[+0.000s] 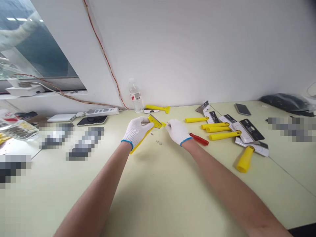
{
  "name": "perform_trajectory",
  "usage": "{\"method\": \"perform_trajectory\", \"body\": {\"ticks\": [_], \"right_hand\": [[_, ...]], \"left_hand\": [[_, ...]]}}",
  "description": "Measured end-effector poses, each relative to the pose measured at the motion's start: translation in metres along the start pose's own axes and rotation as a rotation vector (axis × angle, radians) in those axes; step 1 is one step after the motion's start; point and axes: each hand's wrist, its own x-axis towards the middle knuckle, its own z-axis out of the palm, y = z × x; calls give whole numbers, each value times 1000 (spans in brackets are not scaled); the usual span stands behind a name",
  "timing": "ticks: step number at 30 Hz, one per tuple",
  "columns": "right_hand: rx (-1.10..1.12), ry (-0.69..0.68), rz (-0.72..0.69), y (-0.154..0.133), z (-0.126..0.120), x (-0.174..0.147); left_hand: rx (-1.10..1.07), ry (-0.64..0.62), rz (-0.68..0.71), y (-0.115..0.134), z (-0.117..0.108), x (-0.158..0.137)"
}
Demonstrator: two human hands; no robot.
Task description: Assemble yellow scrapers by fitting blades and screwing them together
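Note:
My left hand (137, 130), in a white knit glove with a blue cuff, is closed around a yellow scraper (155, 120). The scraper's head, with a metal strip, points up and right, and its handle slants down below my palm. My gloved right hand (177, 131) is just right of the head, fingertips pinched together beside a small yellow bit (163, 124). Whatever lies inside the pinch is too small to make out. On the table beneath, between both hands, lie several small metal screws or nuts (158, 142). A red-handled tool (200, 139) rests by my right wrist.
To the right lie several yellow handles (224, 135) and carded blades (248, 130), with a phone (242, 109) behind. Against the wall are another yellow scraper (158, 108) and a water bottle (135, 96). A power strip (102, 112) and a dark tablet (92, 120) are at left.

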Motion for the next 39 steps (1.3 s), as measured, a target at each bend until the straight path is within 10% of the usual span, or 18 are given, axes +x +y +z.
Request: {"method": "perform_trajectory", "body": {"ticks": [21,39], "right_hand": [[295,222,-123,-25,-32,-16],[521,17,-2,-12,-47,-15]], "left_hand": [[2,-14,59,20,25,-10],[-96,-181,-8,26,14,-19]]}}
